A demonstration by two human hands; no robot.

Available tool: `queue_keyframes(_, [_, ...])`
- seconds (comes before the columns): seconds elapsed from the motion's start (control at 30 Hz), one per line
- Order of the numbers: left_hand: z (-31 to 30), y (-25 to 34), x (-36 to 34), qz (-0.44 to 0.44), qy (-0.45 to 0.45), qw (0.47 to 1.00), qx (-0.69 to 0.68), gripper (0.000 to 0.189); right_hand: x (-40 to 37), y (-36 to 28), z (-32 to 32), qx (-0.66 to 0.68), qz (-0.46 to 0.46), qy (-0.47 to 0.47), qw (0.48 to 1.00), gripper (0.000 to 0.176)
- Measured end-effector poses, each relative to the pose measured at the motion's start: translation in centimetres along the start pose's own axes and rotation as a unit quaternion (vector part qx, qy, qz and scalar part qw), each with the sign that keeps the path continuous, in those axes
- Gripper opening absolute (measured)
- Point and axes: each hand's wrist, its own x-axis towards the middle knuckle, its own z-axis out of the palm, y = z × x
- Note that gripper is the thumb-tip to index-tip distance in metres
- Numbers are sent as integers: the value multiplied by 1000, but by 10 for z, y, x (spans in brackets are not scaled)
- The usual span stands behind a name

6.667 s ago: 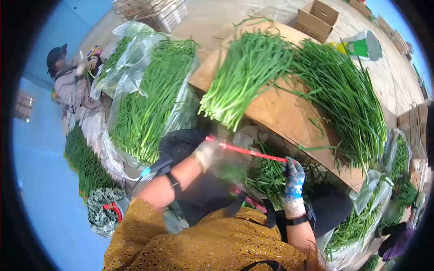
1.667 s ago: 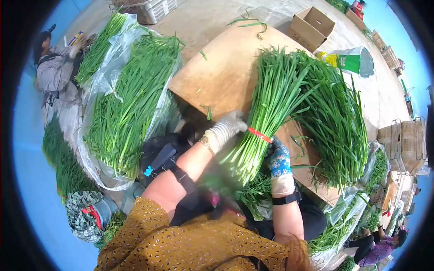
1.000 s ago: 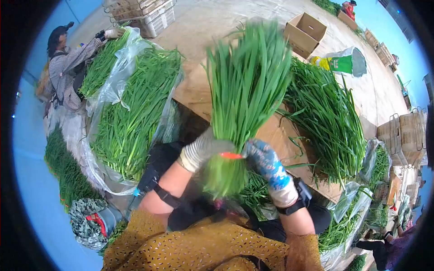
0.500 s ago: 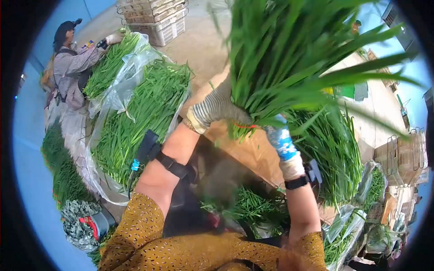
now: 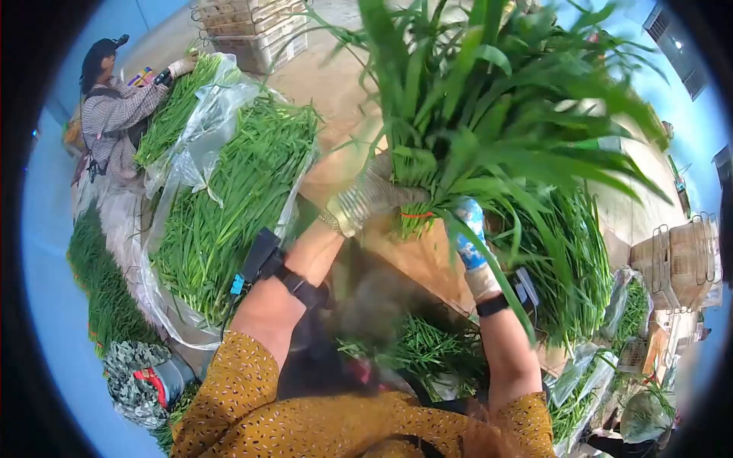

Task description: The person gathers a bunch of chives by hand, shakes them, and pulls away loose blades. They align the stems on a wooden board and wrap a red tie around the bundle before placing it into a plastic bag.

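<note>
A big bunch of long green leaves (image 5: 473,114) stands up in front of me, its cut ends low and its tips spread to the right. A red band (image 5: 417,215) circles it near the base. My left hand (image 5: 374,195), in a grey striped glove, is wrapped round the lower stems just above the band. Against the bunch's lower right side is my right hand (image 5: 470,225), in a blue and white glove; leaves hide its fingers. Under the hands lies a brown sheet (image 5: 420,263). Another leafy pile (image 5: 561,267) sits to the right of my right hand.
Leaves fill a clear plastic wrap (image 5: 229,206) at left. A co-worker (image 5: 118,114) bends over greens at upper left. Crates are stacked at the top (image 5: 256,38) and right (image 5: 676,263). A bucket (image 5: 172,380) stands lower left. Loose greens (image 5: 427,347) lie near my lap.
The bunch's leaves have swung and spread, some now drooping over my right wrist. Both hands have shifted slightly, and my left hand still holds the bunch.
</note>
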Motion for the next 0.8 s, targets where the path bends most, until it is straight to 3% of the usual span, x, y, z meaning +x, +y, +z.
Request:
queue_keyframes(0.03, [-7, -6, 2, 0, -1, 1000, 25, 63, 3, -4, -6, 11, -1, 4, 1000, 12])
queue_keyframes(0.1, [40, 29, -24, 54, 39, 979, 190, 63, 8, -11, -19, 31, -3, 20, 999, 12])
queue_keyframes(0.17, [44, 29, -28, 94, 36, 968, 232, 59, 13, -23, -35, 60, -7, 40, 997, 11])
queue_keyframes(0.23, [19, 8, -11, 128, -13, 980, 152, 53, 19, -36, -57, 96, -23, 71, 993, 10])
queue_keyframes(0.27, [26, 16, -15, 178, -31, 957, 226, 53, 23, -44, -69, 110, -35, 86, 990, 10])
queue_keyframes(0.37, [37, 31, -29, 105, -42, 993, 42, 52, 37, -67, -108, 94, -52, 74, 991, 9])
queue_keyframes(0.4, [39, 33, -34, 89, -50, 995, 3, 50, 44, -75, -120, 19, -4, -27, 999, 4])
queue_keyframes(0.43, [41, 35, -40, 74, -56, 995, -36, 49, 47, -82, -129, -4, -29, -21, 999, 4])
queue_keyframes(0.47, [3, -5, -27, 116, -147, 970, -155, 46, 50, -89, -137, -27, -52, -16, 998, 4])
queue_keyframes(0.5, [-10, -28, -35, 152, -94, 983, -29, 44, 51, -94, -139, -49, -75, -12, 996, 5])
queue_keyframes(0.57, [-36, -71, -49, 185, 32, 953, 239, 43, 38, -84, -111, -118, -129, -18, 984, 6])
queue_keyframes(0.63, [-41, -113, -81, 34, 122, 953, 274, 47, 16, -75, -67, -176, -60, -56, 981, 8])
queue_keyframes(0.67, [-41, -129, -94, -43, 163, 942, 291, 49, 2, -67, -43, -204, -70, -50, 975, 9])
queue_keyframes(0.73, [5, -113, -117, -161, 177, 944, 226, 54, -24, -60, -13, -182, -45, -82, 979, 9])
queue_keyframes(0.77, [25, -104, -127, -169, 158, 934, 272, 63, -33, -59, -5, -133, -9, -116, 984, 9])
queue_keyframes(0.8, [46, -95, -138, -174, 138, 921, 318, 72, -36, -60, -1, -119, 6, -85, 989, 9])
